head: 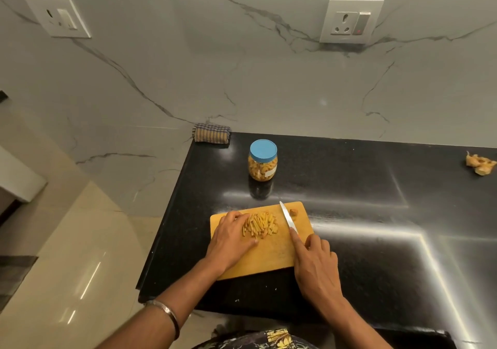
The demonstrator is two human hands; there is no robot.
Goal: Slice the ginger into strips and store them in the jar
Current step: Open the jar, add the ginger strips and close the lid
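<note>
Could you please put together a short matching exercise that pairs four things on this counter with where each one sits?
Things:
1. jar
2. folded cloth
3. ginger strips
4. ginger peels

Places:
A. far right of the counter
B. on the cutting board
C. back left corner of the counter
D. on the counter behind the board

Pairs: 1-D, 2-C, 3-B, 4-A

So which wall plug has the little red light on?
The right wall plug, high on the marble wall above the counter. Its switch shows a small red dot. The left wall plug shows no red.
</note>
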